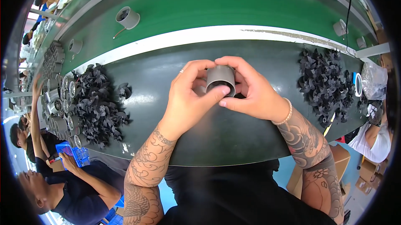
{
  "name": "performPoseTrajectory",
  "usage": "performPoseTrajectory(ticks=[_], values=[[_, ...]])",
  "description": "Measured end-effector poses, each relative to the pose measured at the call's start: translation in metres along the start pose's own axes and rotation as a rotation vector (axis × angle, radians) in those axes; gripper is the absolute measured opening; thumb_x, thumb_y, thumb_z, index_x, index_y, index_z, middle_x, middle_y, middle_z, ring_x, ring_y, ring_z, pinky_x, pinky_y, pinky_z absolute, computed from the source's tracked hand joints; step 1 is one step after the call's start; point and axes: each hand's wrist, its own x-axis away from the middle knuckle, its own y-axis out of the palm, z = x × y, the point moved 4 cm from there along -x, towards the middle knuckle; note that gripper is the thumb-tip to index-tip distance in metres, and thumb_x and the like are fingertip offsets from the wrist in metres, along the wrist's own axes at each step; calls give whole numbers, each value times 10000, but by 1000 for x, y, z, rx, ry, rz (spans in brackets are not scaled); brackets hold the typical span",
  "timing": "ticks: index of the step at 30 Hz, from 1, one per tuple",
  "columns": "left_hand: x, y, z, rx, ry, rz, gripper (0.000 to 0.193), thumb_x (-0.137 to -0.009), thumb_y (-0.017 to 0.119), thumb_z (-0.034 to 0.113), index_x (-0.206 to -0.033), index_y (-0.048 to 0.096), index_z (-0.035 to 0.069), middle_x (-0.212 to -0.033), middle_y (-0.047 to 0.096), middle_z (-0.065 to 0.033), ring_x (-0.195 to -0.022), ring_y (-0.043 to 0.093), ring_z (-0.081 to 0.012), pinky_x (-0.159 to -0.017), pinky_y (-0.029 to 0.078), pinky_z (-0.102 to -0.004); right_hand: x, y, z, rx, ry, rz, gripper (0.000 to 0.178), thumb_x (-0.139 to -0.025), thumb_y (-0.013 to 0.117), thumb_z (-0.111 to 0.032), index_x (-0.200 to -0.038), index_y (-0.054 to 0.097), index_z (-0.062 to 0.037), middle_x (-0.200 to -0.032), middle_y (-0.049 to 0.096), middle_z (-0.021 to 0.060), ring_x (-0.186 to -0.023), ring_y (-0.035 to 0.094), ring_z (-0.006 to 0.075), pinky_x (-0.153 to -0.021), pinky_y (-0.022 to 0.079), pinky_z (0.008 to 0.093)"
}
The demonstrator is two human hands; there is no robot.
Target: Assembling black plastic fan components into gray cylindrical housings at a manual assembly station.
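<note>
A grey cylindrical housing is held between my two hands above the dark work table, its open end tilted toward me. My left hand grips its left side, with the thumb pressed at the lower rim of the opening. Around the right side curl the fingers of my right hand, its thumb lying just below the rim. What sits inside the dark opening cannot be made out. A heap of black fan blades lies to the left, with one loose black fan blade beside it.
Many grey housings are stacked at the far left, near a seated co-worker. Another black fan-blade pile is at the right, by a clear plastic bag. Beyond a white strip, a green belt carries a grey housing.
</note>
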Motion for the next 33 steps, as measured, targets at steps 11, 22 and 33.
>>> performPoseTrajectory(ticks=[11, 22, 33], values=[[3, -3, 10, 72, 21, -129, 625, -857, 648, -63, -1444, 445, 6, -1312, 578, -150, -1110, 607, -194, -950, 519, -331, -3, -2, 3, -269, -30, 45, 634, -873, 667, 30, -1447, 403, -26, -1348, 501, 88, -1203, 557, 182, -967, 516, 322], [7, 3, 17, -205, 308, -32, 466, -829, 723, 39, -1276, 603, -15, -1127, 683, -159, -867, 701, -209, -784, 577, -308, 4, 2, -3, -113, 15, 145, 586, -848, 585, 52, -1414, 445, -2, -1259, 570, 95, -1120, 590, 151, -920, 512, 309], [6, 5, 14, -270, 186, 64, 298, -951, 648, 198, -1185, 647, 13, -783, 723, -122, -638, 711, -190, -597, 552, -320, 4, 6, -25, 779, -398, 264, 643, -687, 831, -86, -1277, 578, -61, -1192, 664, 129, -1130, 603, 366, -960, 507, 419]])
